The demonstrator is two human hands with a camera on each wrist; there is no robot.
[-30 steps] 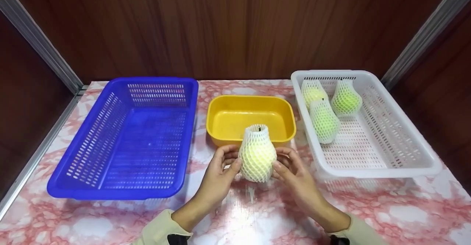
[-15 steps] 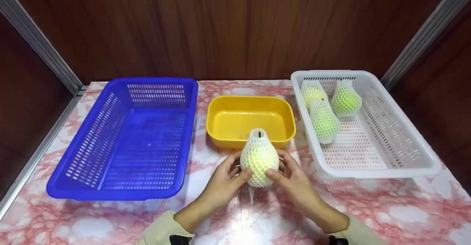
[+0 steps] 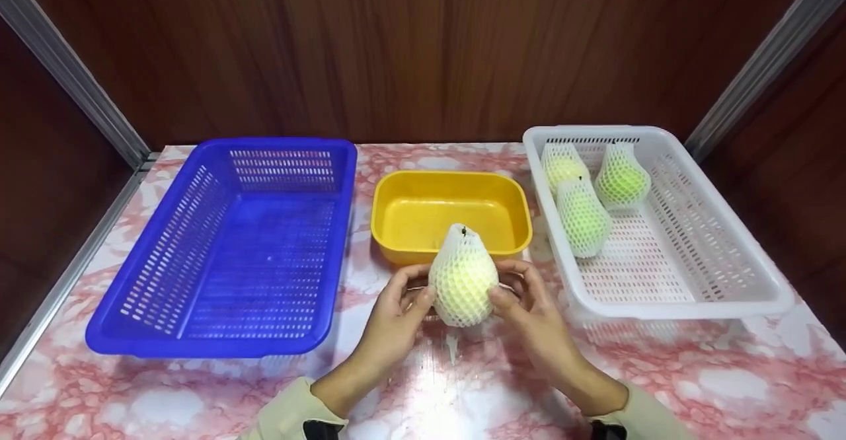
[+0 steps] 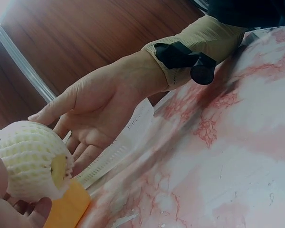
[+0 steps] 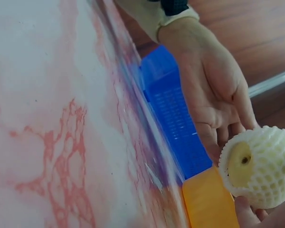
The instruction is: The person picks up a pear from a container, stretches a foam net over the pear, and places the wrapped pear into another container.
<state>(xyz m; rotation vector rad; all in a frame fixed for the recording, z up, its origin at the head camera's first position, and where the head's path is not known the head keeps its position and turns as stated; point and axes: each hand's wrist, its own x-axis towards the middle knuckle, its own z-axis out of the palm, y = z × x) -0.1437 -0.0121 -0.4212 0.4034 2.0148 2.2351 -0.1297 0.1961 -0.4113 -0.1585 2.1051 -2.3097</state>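
Observation:
A pale yellow-green pear (image 3: 462,285) in a white foam net is held off the table between both hands, stem end up. My left hand (image 3: 395,314) grips its left side, thumb on the near face and fingers behind. From the right, my right hand (image 3: 540,318) holds it the same way. In the right wrist view the pear's bottom (image 5: 240,159) shows bare through the net's open end. Just behind the pear stands a yellow tub (image 3: 449,219), its front rim partly covered by the fruit. The fingers behind the pear are partly hidden.
A blue basket (image 3: 264,261) stands on the left with nothing visible inside. On the right, a white basket (image 3: 667,275) holds three netted pears (image 3: 585,222) toward its back left. Wood panels (image 3: 423,50) enclose the marbled table (image 3: 436,387).
The pear dipped toward me half a second ago and is now raised again, slightly left. Its net top looks narrower than a second ago. Both hands keep hold; the baskets stay put.

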